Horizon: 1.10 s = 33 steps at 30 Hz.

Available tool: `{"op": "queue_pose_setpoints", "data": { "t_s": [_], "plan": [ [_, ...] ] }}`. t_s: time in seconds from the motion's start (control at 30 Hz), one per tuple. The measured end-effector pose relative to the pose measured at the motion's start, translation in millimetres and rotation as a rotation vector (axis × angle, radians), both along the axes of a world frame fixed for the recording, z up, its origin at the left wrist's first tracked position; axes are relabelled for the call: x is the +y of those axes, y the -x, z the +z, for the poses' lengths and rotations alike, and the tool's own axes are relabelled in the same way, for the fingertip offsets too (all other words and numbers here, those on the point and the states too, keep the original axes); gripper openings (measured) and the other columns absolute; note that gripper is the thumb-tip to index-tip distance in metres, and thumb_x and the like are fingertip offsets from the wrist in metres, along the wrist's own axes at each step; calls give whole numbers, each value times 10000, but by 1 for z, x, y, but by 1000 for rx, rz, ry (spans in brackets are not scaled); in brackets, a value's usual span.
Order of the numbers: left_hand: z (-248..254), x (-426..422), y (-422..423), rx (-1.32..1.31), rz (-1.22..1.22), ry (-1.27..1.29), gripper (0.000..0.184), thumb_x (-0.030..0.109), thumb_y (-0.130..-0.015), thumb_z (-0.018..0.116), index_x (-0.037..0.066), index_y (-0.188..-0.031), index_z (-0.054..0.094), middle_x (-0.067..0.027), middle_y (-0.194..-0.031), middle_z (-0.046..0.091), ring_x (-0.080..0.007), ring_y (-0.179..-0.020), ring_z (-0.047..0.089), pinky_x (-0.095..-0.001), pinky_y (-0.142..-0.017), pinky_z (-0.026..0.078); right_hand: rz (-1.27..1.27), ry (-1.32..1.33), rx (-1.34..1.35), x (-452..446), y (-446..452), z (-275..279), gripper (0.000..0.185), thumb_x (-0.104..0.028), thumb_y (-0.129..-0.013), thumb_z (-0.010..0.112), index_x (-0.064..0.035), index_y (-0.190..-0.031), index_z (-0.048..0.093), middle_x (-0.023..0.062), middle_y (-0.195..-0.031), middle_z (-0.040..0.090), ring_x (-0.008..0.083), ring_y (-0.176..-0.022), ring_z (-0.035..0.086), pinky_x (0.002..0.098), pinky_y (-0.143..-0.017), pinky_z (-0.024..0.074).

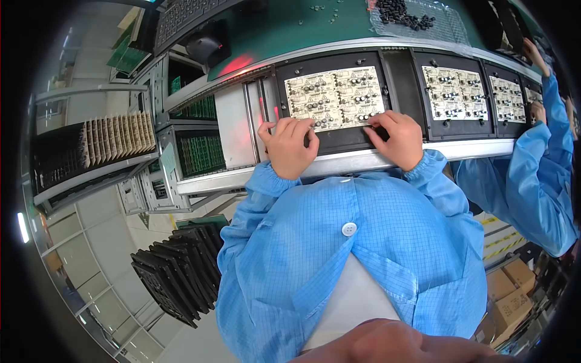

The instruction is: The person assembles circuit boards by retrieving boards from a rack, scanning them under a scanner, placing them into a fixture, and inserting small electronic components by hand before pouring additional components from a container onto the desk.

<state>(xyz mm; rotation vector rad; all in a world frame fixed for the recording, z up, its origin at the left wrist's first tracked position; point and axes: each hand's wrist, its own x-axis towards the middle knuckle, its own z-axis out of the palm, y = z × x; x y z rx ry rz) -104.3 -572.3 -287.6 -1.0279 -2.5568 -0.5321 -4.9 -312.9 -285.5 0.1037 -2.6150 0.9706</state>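
Note:
In front of me a cream circuit board with rows of small black and silver components lies in a black carrier frame. My left hand is at the board's near left corner, thumb and forefinger drawn together in a pinch. At the near right corner my right hand has its fingers curled and its thumb and forefinger pinched at the board's edge. The fingertips cover whatever small part, if any, either hand grips.
More populated boards in carriers sit along the rail to the right, where a co-worker's blue sleeve reaches in. Loose black components lie on bubble wrap behind. A rack of boards stands left; black carriers are stacked below.

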Motion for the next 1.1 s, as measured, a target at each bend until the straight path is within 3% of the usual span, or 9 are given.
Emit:
{"op": "queue_pose_setpoints", "data": {
  "t_s": [0.13,0.2,0.3,0.47,0.67,0.8,0.93,0.97,1.1],
  "plan": [
    [13,-3,18,-178,-9,-55,319,184,-794,762,167,-1109,716,41,-973,705,-158,-1020,640,-473,-994,309,-182,-56,47,-8,4,-14,101,-108,-836,811,-93,-892,728,53,-793,700,246,-706,701,337,-627,540],
    [11,-6,39,81,147,-82,414,224,-810,763,174,-1213,683,45,-1032,710,-165,-1051,625,-471,-1002,302,-195,-53,23,-6,4,-13,111,-122,-842,820,-84,-902,735,55,-778,699,234,-676,696,326,-620,539],
    [3,-11,55,-23,155,-32,456,188,-821,773,155,-1260,654,46,-990,723,-171,-1030,632,-450,-1004,309,-105,307,-148,18,12,-8,193,-179,-882,832,-38,-971,735,83,-823,722,178,-680,689,281,-626,536],
    [-9,-11,69,-292,133,-167,458,67,-805,769,143,-1242,655,37,-930,724,-188,-1006,645,-448,-1013,311,-373,-154,91,40,42,-13,135,-99,-835,817,-88,-950,748,50,-859,629,291,-883,621,409,-763,528],
    [4,-15,90,-534,-4,-170,479,29,-793,775,111,-1250,654,-2,-911,713,-219,-979,669,-374,-944,467,-7,-88,58,64,51,-14,150,-23,-760,825,-88,-867,742,29,-785,620,269,-842,601,392,-738,513],
    [9,-15,116,-773,-156,-192,533,26,-798,795,117,-1303,651,-46,-942,699,-227,-904,673,-352,-819,550,41,44,-34,69,68,-12,182,-132,-850,798,-99,-1013,725,42,-898,647,280,-910,594,393,-801,514],
    [3,17,136,-529,-93,-152,320,59,-905,744,112,-1221,746,-74,-954,676,-237,-830,678,-358,-764,552,-139,-193,89,60,102,-32,347,-118,-916,744,-123,-1262,721,64,-939,613,292,-926,574,402,-856,518],
    [-4,21,139,-306,-139,-107,229,121,-940,728,120,-1162,788,-79,-977,682,-245,-818,682,-344,-743,545,-114,-235,72,62,106,-38,370,-93,-906,737,-143,-1272,738,64,-930,602,290,-926,571,405,-859,524],
    [-7,17,151,-431,-170,-88,168,185,-939,743,158,-1091,809,-28,-1015,701,-248,-838,688,-344,-745,544,-38,-188,91,65,108,-38,307,-34,-863,731,-116,-1153,789,59,-911,596,289,-901,568,399,-820,523]
  ]
}}
